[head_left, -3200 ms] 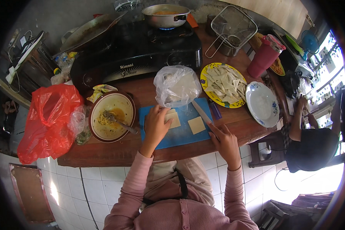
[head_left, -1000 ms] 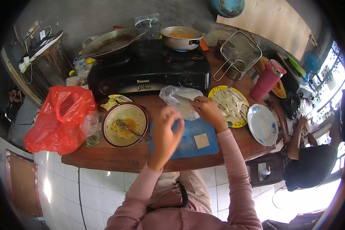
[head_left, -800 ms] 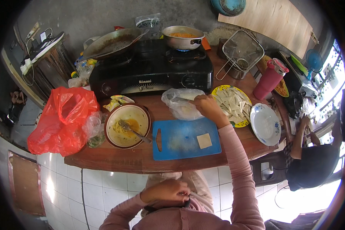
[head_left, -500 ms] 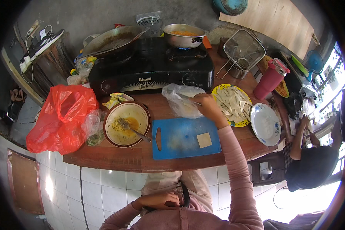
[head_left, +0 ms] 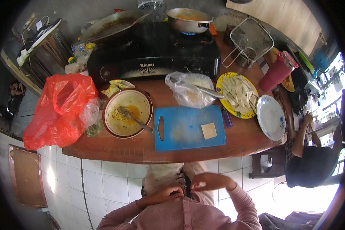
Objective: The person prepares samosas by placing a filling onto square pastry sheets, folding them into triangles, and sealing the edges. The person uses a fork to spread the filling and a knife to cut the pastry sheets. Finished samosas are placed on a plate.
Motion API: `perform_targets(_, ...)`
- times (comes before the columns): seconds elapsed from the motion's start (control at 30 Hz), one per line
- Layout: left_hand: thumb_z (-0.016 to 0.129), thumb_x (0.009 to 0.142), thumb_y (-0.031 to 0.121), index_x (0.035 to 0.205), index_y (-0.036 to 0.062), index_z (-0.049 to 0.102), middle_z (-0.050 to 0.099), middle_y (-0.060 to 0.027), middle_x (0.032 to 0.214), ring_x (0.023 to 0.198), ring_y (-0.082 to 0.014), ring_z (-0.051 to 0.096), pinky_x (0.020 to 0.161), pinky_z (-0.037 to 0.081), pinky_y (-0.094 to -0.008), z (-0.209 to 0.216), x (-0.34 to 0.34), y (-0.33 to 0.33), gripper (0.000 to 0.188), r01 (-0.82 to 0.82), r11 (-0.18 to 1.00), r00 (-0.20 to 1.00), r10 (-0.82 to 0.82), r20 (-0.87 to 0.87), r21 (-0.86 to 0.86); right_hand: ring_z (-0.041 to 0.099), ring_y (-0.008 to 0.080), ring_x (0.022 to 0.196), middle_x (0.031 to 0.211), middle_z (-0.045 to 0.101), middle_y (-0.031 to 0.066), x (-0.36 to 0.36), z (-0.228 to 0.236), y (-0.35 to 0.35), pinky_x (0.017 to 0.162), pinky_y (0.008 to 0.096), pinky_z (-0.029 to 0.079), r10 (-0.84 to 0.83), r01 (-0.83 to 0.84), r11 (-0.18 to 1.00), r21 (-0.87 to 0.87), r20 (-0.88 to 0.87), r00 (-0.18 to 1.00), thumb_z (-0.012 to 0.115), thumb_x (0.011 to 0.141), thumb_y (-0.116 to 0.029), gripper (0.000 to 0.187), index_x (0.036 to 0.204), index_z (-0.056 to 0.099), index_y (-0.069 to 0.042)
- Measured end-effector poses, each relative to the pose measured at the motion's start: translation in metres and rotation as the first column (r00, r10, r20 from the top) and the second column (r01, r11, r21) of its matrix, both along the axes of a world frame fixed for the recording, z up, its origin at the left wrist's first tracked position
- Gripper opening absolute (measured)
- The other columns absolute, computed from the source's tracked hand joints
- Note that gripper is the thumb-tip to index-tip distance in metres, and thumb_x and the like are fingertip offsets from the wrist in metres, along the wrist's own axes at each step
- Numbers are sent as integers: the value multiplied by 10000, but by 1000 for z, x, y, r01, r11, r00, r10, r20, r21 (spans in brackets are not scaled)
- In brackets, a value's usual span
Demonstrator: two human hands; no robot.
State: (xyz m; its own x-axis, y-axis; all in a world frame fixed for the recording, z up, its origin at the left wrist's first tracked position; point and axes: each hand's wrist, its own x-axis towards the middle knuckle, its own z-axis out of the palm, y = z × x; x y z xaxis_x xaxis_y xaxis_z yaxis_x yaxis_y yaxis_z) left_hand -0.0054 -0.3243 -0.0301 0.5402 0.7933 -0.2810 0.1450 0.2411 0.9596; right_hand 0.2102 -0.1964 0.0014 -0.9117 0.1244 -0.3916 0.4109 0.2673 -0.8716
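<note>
Both hands are at my waist, below the table edge. My left hand (head_left: 168, 193) lies against my clothing with its fingers curled in; what they hold, if anything, is hidden. My right hand (head_left: 209, 181) hovers beside it, empty, its fingers bent and apart. In front of me a blue cutting board (head_left: 184, 132) carries one pale square wrapper (head_left: 209, 130). Behind it a metal-handled utensil (head_left: 209, 92) lies across a clear plastic bag (head_left: 191, 97). To the left, a bowl (head_left: 117, 126) contains yellow egg-like mixture and a fork (head_left: 142, 125).
A yellow plate (head_left: 221, 105) with folded pale pieces and a white floral plate (head_left: 271, 119) stand right. A pan (head_left: 191, 26) sits over a lit flame on the black stove (head_left: 153, 50), beside a wok (head_left: 111, 28). A red bag (head_left: 61, 111) lies left. Another person (head_left: 310, 165) works at far right.
My right hand has left the plastic bag and come back to my waist. The metal-handled utensil now lies on the bag. The view has shifted slightly.
</note>
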Motion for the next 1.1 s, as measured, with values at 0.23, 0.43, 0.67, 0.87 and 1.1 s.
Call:
perform_targets(0.23,615,864,289,874,48,621,627,-29,787,709,-112,567,662,446,-255,5,-47,-9,241,112,982,980,-134,-149,-151,585,162,842,915,604,69,44,-33,-70,753,283,464,-298,260,920,-294,-90,950,603,838,-159,212,1017,588,-46)
perform_targets(0.43,587,898,251,931,47,586,590,-15,856,794,-88,540,701,437,-248,1,-54,-21,207,156,987,987,-155,37,-29,567,186,837,908,571,76,44,-38,-77,743,302,449,-347,288,904,-317,-147,926,539,857,-78,156,1000,583,-34)
perform_targets(0.67,562,916,225,908,29,570,589,-8,858,813,-81,521,744,430,-249,-13,-64,-13,197,-37,987,993,19,-113,-156,577,241,813,899,572,111,38,-44,-74,745,349,453,-456,435,890,-140,-202,867,532,855,-42,107,954,571,-28)
perform_targets(0.87,558,918,231,934,34,583,607,-17,858,810,-74,531,754,436,-260,-22,-75,-5,199,235,945,958,-264,-107,-229,597,265,838,896,626,146,40,-49,-69,762,340,469,-337,337,941,-10,-86,938,539,881,-110,173,1015,596,-18)
perform_targets(1.1,629,836,216,952,38,621,628,-40,865,821,-98,576,768,468,-262,-21,-99,-1,212,524,812,852,-506,137,-259,593,96,712,904,678,22,85,-45,-49,608,238,466,32,75,874,-479,212,977,589,881,-235,215,1029,640,-88)
